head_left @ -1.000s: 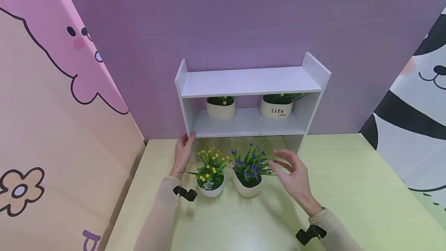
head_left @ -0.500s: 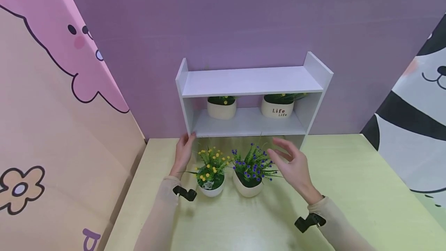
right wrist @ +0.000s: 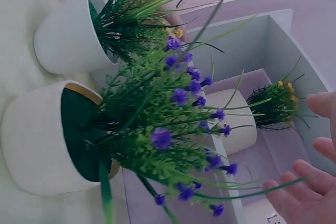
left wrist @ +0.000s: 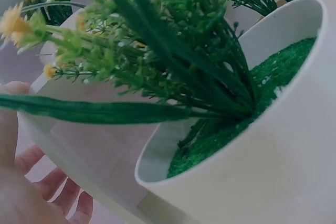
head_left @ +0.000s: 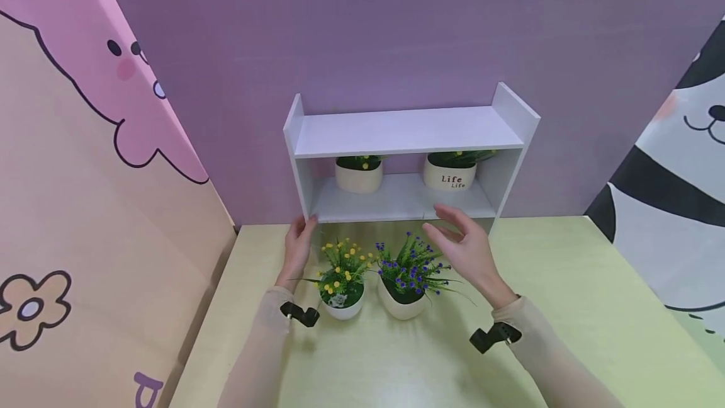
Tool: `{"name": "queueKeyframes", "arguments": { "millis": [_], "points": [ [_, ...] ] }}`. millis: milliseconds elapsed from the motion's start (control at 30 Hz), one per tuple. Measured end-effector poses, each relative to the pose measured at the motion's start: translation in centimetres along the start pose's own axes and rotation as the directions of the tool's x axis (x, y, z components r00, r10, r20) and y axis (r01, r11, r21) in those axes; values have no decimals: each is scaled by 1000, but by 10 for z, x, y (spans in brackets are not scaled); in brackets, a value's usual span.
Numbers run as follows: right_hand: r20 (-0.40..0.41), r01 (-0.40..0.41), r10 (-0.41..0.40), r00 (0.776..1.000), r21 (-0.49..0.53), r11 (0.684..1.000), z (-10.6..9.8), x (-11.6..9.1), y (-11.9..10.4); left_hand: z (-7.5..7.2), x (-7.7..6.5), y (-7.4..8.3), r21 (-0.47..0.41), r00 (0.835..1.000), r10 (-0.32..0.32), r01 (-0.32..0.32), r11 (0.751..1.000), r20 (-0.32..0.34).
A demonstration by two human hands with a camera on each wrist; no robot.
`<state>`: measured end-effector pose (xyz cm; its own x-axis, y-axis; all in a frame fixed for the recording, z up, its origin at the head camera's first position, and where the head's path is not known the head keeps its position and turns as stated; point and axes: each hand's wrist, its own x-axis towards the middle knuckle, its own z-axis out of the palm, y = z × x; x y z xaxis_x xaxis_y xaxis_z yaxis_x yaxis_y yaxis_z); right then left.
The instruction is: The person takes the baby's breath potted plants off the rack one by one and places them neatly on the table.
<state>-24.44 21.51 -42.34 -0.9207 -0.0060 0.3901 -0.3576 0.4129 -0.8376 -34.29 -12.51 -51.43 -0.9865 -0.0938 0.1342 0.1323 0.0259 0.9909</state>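
Observation:
A white two-tier shelf point(head_left: 408, 133) stands against the purple wall. My left hand point(head_left: 297, 247) holds the edge of its left side panel, thumb and fingers on either side, near the lower board. My right hand point(head_left: 467, 247) hovers in front of the lower board, fingers spread and loosely bent, holding nothing. Below it, a white pot with purple flowers point(head_left: 402, 304) stands on the table. Beside that, to the left, is a white pot with yellow flowers point(head_left: 342, 310), close to my left wrist. Both plants stand before the shelf; the right wrist view shows purple blooms point(right wrist: 163, 137) near my fingers point(right wrist: 302, 187).
On the lower board stand a plain cream planter point(head_left: 359, 179) at left and a planter lettered "Life" point(head_left: 450, 177) at right; the upper board partly hides their plants. The pale table point(head_left: 566, 307) reaches right. Cartoon-printed walls stand at both sides.
My right hand has moved up and slightly left, from beside the purple flowers to just before the lower board. My left hand stays on the panel.

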Motion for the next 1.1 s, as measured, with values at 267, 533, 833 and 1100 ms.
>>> {"name": "queueKeyframes", "arguments": {
  "millis": [267, 533, 833, 1100],
  "points": [
    [48, -27, 28, 998, -23, 999, 4, 21, -9, -6, 3, 1, -1, 1000, -10, 10, 1000, 6],
    [78, -18, 21, 997, -42, 999, 9, 42, -17, -9, 2, 5, -27, 1000, -15, 16, 1000, 18],
    [125, -38, 41, 991, -33, 999, 16, 60, -19, -6, 1, 3, -4, 1000, -10, 10, 1000, 12],
    [133, -54, 57, 989, -24, 998, 22, 72, -19, -5, -2, 5, -7, 1000, -21, 21, 1000, 14]
  ]
}}
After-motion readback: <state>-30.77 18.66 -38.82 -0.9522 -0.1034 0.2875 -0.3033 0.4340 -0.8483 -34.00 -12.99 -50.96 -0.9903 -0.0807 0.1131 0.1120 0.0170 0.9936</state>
